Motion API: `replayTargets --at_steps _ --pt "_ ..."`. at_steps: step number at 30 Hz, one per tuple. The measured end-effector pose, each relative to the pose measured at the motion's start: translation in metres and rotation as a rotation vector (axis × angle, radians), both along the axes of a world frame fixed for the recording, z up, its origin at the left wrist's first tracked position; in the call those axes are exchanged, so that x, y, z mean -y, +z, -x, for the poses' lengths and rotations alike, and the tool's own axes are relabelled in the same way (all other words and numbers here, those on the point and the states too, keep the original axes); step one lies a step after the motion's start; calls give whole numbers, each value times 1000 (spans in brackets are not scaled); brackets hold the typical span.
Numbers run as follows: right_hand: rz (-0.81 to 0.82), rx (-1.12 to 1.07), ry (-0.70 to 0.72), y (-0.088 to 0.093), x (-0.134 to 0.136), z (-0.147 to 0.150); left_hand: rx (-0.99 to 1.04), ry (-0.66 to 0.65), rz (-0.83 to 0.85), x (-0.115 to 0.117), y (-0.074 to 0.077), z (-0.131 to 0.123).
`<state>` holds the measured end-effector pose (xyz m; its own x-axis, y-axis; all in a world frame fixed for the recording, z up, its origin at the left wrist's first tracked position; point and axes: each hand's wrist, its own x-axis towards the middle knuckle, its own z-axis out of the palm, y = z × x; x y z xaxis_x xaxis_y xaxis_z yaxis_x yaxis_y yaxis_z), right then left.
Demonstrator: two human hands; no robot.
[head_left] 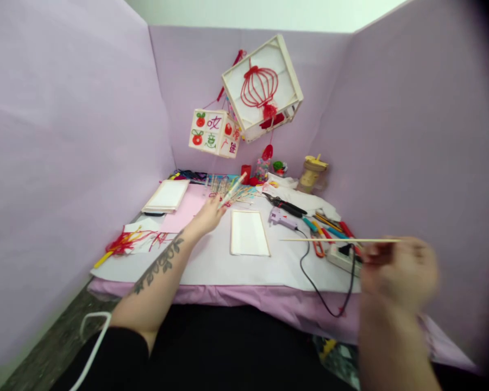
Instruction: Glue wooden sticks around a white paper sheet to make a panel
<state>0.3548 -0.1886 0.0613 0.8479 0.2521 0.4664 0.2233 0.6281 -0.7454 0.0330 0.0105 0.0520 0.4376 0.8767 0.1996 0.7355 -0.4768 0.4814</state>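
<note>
My left hand reaches to the back middle of the table, its fingers closed round a pale stick-like tube that tilts up to the right. Behind it lie many thin wooden sticks. At the right, my right hand, blurred, is closed on a long thin wooden stick that points left, level above the tools. Between the hands a white panel with a thin wooden frame lies flat on the white table cover.
Lanterns hang above the back: a large one and a smaller one. A lilac glue gun, black cutters and a power strip lie right. White panels and red yarn lie left. A cup stands back right.
</note>
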Motion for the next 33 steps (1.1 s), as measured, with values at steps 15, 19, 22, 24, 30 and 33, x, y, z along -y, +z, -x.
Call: replayTargets --at_steps 15,19,22,24,30,33 --pt "514 -17 596 -79 -53 94 86 -189 -104 85 -41 11" --pt "769 527 469 -82 -58 85 22 -78 -235 64 -53 21" --pt "810 649 399 -85 -61 80 -12 -46 -248 59 -58 21" --pt "807 618 355 -89 -63 78 -43 -39 -253 59 -61 20" --pt "859 636 377 -97 -66 78 -83 -35 -261 59 -63 19" --pt "869 665 393 -97 -67 79 -82 -27 -267 59 -64 19"
